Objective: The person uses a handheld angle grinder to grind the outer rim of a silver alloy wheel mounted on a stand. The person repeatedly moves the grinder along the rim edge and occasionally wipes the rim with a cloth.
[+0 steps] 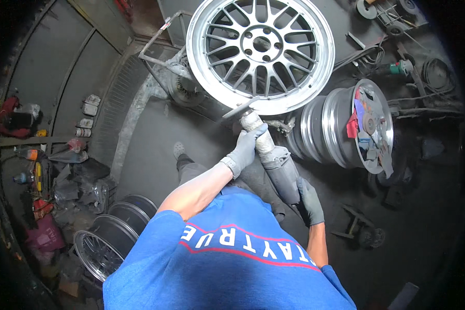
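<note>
In both gloved hands is a long, dust-covered angle grinder (280, 168). My left hand (248, 148) wraps round its wrapped neck, close to the head. My right hand (310, 200) closes on the rear end of the grey body. The grinder's thin disc (241, 107) shows nearly edge-on and blurred at the lower lip of a silver multi-spoke wheel rim (323, 51). Whether the disc touches the lip I cannot tell. The rim stands tilted before me with its spoked front showing.
A second rim (329, 126) lies sideways at the right, with cloths and sanding pieces (369, 124) on its face. More rims (101, 248) stand at lower left. A metal tube frame (160, 51) is behind the rim. Cables (436, 75) and a green-bodied tool (399, 67) lie at far right.
</note>
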{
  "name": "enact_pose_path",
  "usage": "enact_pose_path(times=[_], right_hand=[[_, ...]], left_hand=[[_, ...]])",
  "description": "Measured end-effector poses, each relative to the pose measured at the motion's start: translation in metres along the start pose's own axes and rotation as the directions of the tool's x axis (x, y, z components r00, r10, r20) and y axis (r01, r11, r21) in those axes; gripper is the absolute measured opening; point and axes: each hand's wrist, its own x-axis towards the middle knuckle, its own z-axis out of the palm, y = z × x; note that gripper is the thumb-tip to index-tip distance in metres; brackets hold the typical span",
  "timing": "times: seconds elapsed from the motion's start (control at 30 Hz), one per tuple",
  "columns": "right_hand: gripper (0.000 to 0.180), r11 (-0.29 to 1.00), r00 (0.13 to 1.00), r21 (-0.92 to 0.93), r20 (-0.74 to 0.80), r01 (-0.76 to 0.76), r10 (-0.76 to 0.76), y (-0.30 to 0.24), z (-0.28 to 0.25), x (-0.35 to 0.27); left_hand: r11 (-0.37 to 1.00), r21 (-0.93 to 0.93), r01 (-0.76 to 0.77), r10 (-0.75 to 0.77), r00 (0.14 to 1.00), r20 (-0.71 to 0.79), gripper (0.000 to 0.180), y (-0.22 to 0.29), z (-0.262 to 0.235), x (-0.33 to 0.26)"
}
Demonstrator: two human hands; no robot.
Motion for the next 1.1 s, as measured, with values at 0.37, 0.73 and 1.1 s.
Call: enact_pose_path(times=[0.37, 0.73, 1.1], right_hand=[[0.064, 0.997, 0.978, 0.016, -0.193, 0.079, -0.074, 0.068, -0.022, -0.027], [0.068, 0.913, 0.985, 0.405, -0.136, -0.041, 0.104, 0.119, 0.109, -0.034], [0.08, 0.859, 0.977, 0.489, -0.059, -0.149, 0.203, 0.029, 0.283, -0.039]], left_hand=[[0.986, 0.1, 0.135, -0.155, 0.961, 0.227, 0.064, -0.042, 0.044, 0.003], [0.93, 0.336, 0.149, -0.218, 0.96, 0.176, 0.039, 0.03, -0.017, -0.016], [0.856, 0.496, 0.146, -0.251, 0.956, 0.152, 0.044, 0.175, -0.089, -0.002]])
